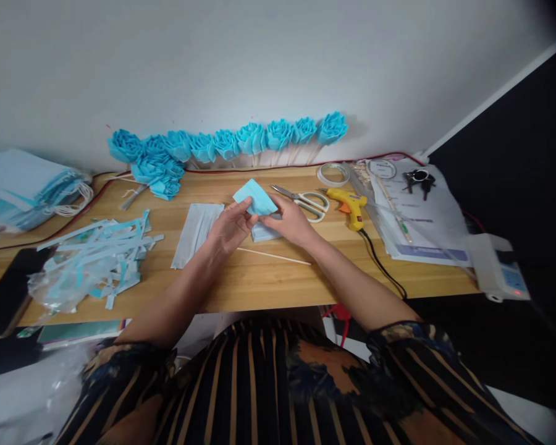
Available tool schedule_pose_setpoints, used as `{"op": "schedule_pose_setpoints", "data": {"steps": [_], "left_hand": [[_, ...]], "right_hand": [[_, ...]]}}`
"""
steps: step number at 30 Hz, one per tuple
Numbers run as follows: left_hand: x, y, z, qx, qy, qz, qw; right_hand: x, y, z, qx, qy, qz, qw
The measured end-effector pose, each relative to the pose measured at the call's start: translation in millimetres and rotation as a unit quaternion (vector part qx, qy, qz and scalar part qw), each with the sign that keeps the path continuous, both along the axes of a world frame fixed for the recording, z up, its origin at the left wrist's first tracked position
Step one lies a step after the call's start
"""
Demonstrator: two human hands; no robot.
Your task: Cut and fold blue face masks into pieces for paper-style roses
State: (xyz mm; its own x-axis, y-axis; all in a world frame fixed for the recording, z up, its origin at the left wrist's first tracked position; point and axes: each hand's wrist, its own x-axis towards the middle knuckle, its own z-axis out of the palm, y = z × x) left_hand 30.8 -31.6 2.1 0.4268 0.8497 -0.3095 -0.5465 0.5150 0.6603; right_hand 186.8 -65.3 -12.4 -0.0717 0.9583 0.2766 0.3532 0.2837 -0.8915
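Observation:
A folded piece of light-blue mask fabric (pixel 256 196) is held up over the table between my two hands. My left hand (pixel 231 227) pinches its left lower edge with the thumb on top. My right hand (pixel 290 217) grips its right lower corner, the fingers partly hidden. Below them lie pale blue mask pieces, one larger pleated mask (pixel 195 235) left of my left hand and a smaller blue piece (pixel 265 233) partly covered by my hands. A thin wooden stick (pixel 278 256) rests in front of my wrists. Scissors (pixel 311 204) with white handles lie just beyond my right hand.
Blue fabric flowers (pixel 251 138) on sticks lean along the wall. Blue scraps (pixel 99 259) and a mask stack (pixel 25 185) are at left. A yellow glue gun (pixel 349 205), tape roll (pixel 333 174), papers (pixel 426 216), keys (pixel 419 180) and a white power strip (pixel 499 269) are at right.

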Motion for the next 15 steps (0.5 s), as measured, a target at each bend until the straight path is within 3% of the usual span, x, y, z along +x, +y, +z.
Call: {"op": "schedule_pose_setpoints", "data": {"steps": [4,10,15], "left_hand": [[1,-4,1.2,0.048,0.016,0.01,0.999],[-1,-6,0.5,0.14,0.063,0.056,0.986],[-1,-10,-3.0,0.199,0.118,0.063,0.971]], "right_hand": [[0,-1,-2.0,0.017,-0.043,-0.004,0.999],[13,-3,9.6,-0.005,-0.022,0.069,0.997],[15,0,12.2,0.01,-0.009,0.002,1.0]]}}
